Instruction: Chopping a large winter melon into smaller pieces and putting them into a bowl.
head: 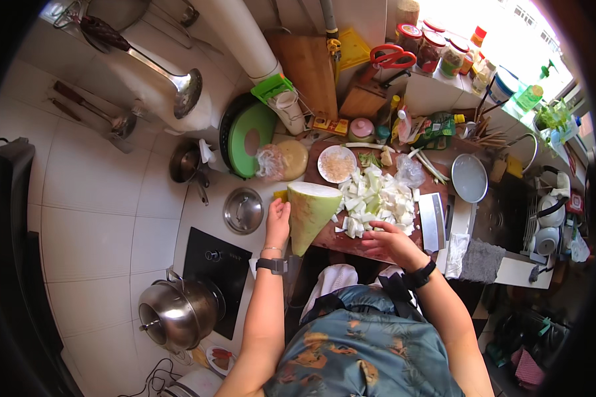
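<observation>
A large pale green gourd or melon piece (310, 211), cut flat across its white top, stands at the left edge of the reddish-brown cutting board (328, 241). My left hand (278, 218) is beside its left side, fingers raised; whether they touch it I cannot tell. Over the board's front edge, my right hand (390, 240) is spread and holds nothing, close to a heap of white-green chopped chunks (377, 198). A cleaver (431, 223) lies flat at the board's right side. Behind the gourd is a small plate of minced pale food (336, 165).
A metal pot (179, 310) sits by the black cooktop (218, 278) at left, with a steel lid (243, 210) behind it. An empty-looking round bowl (469, 177) and a grey cloth (482, 260) are right. A ladle (186, 92) hangs upper left.
</observation>
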The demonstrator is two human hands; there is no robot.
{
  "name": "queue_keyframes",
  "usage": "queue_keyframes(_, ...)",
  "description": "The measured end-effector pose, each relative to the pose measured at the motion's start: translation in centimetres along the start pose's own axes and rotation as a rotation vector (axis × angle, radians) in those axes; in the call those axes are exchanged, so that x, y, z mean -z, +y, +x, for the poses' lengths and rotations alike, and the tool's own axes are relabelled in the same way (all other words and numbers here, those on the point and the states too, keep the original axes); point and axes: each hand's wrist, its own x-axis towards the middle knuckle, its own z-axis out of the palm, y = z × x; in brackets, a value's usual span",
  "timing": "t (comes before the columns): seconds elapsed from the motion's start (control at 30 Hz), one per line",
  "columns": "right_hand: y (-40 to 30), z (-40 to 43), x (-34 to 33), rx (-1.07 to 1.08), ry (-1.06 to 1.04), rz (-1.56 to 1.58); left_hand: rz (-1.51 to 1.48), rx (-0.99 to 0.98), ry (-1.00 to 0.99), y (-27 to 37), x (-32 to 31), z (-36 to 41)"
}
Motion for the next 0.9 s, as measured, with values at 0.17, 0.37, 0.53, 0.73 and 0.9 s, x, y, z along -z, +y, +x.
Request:
queue_keyframes(0.17,0.3,6.9,-5.6,-0.051,0.068,0.102,-0.044,0.126,-0.063,1.1,-1.1,1.7)
queue_keyframes(0.37,2.1,11.6,-8.5,0.000,0.140,0.105,-0.102,0.202,-0.127,-1.9,0.1,4.6)
queue_keyframes(0.53,0.7,11.5,-9.7,0.016,0.220,0.043,-0.164,0.200,-0.173,-2.6,-0.5,5.8)
queue_keyframes(0.73,3.2,13.7,-10.0,0.320,0.213,0.046,-0.183,0.195,-0.160,-3.1,-0.8,5.8)
queue_keyframes(0.9,3.7,12.0,-11.2,0.269,0.267,0.069,-0.276,0.185,-0.149,-1.1,-1.0,4.0)
